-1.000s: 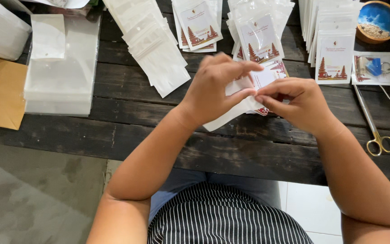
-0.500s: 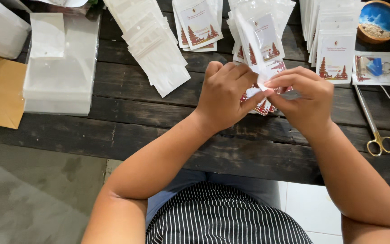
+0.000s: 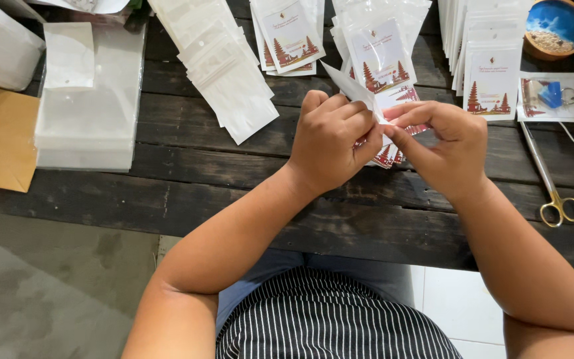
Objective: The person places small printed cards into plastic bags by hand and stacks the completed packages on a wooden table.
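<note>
Left hand (image 3: 330, 143) pinching clear packet (image 3: 348, 85) | right hand (image 3: 443, 146) pinching same packet | above dark table (image 3: 234, 179)

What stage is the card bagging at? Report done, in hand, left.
Done: bagged cards piled at the table's far edge. In hand: left hand and right hand hold a clear sleeve together. Left: empty sleeves and unbagged cards.

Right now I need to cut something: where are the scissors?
In the head view, the scissors lie on the dark wooden table at the far right, beyond the right hand, just below a clear packet holding a blue item.
</note>
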